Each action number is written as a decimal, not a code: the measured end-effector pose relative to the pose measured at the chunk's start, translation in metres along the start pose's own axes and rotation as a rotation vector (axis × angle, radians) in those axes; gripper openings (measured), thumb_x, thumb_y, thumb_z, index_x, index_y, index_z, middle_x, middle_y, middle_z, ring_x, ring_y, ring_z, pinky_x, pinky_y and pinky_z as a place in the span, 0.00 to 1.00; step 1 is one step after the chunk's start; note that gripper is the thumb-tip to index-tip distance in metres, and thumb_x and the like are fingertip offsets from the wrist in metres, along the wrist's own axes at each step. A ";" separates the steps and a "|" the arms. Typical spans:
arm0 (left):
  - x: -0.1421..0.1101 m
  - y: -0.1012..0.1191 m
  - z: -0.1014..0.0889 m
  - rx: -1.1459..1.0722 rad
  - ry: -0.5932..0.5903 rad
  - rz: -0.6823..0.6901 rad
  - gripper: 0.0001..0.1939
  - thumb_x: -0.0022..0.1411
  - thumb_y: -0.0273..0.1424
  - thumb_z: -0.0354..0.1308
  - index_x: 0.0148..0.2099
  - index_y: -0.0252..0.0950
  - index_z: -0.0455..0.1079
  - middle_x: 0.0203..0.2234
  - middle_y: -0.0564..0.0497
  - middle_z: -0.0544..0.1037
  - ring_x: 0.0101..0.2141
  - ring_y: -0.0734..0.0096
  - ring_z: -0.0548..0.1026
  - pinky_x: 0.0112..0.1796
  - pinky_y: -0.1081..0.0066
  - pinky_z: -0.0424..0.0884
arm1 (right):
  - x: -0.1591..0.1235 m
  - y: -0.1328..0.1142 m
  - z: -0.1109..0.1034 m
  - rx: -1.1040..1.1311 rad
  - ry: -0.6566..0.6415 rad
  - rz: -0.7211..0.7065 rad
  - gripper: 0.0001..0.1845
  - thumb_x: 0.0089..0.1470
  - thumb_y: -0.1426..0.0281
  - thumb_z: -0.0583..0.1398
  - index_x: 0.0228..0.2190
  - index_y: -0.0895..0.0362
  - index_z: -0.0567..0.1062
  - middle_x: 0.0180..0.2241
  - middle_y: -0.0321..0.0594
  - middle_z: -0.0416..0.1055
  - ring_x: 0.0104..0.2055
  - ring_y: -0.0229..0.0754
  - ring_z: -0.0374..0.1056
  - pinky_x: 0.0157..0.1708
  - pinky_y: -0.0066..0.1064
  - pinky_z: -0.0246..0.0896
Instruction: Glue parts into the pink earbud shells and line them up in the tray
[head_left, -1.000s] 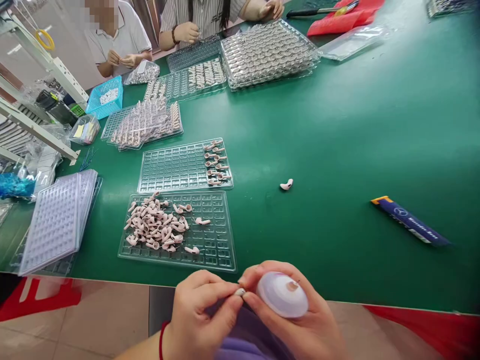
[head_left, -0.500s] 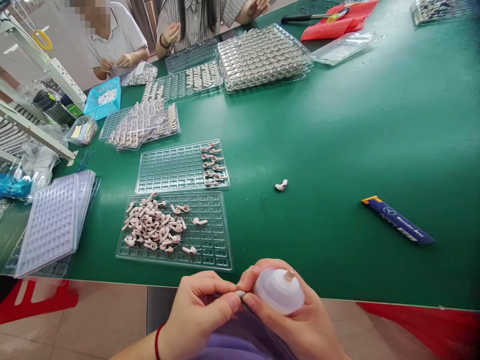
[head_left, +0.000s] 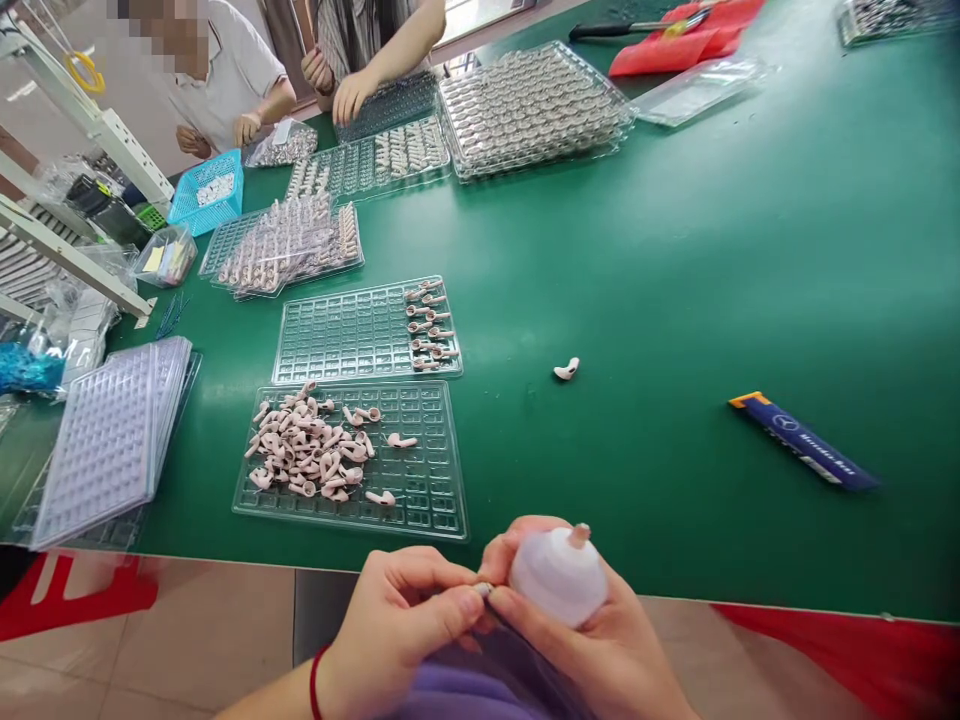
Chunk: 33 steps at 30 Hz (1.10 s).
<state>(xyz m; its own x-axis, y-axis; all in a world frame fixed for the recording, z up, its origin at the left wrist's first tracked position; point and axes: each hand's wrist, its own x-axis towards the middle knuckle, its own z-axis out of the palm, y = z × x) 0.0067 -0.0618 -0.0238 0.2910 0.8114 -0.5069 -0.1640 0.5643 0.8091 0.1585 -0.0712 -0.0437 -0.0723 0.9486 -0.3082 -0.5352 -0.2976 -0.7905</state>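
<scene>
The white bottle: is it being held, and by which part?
Yes, the right grip holds the white bottle by its rounded body, leaving the brown tip free.

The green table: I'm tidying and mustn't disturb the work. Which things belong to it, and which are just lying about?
Likely in use:
small part, at the left hand's fingertips
white bottle, in the right hand
front tray, with heaped pieces
tray behind it, partly filled

Probably just lying about:
blue packet
clear bag
red sheet

room lies between heaped tray (head_left: pixel 431 480) and blue packet (head_left: pixel 802 440), one earpiece (head_left: pixel 568 371) obstructing.
</scene>
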 end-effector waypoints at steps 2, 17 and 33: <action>0.000 -0.001 0.001 -0.013 -0.001 -0.001 0.14 0.52 0.42 0.70 0.32 0.35 0.83 0.24 0.50 0.75 0.25 0.76 0.72 0.29 0.76 0.71 | 0.000 0.000 -0.001 -0.008 -0.013 -0.009 0.15 0.48 0.64 0.70 0.34 0.51 0.70 0.27 0.32 0.72 0.25 0.34 0.69 0.26 0.26 0.70; -0.001 -0.003 0.003 -0.047 0.026 -0.017 0.16 0.50 0.43 0.71 0.32 0.34 0.83 0.24 0.49 0.75 0.25 0.75 0.72 0.27 0.76 0.72 | -0.003 0.007 0.001 0.018 0.007 -0.033 0.19 0.48 0.61 0.69 0.36 0.51 0.67 0.27 0.34 0.71 0.24 0.36 0.69 0.23 0.29 0.71; -0.021 -0.002 -0.027 -0.146 0.324 -0.215 0.20 0.44 0.43 0.74 0.30 0.29 0.79 0.26 0.42 0.82 0.25 0.71 0.77 0.24 0.78 0.69 | -0.003 0.010 -0.047 -0.653 -0.049 -0.329 0.22 0.49 0.62 0.67 0.46 0.48 0.72 0.31 0.40 0.79 0.25 0.41 0.75 0.22 0.24 0.72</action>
<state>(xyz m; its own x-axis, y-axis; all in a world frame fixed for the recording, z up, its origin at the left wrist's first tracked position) -0.0242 -0.0755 -0.0227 0.0254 0.6656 -0.7458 -0.2705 0.7228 0.6359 0.1927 -0.0822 -0.0754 -0.0404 0.9991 0.0117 0.0736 0.0146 -0.9972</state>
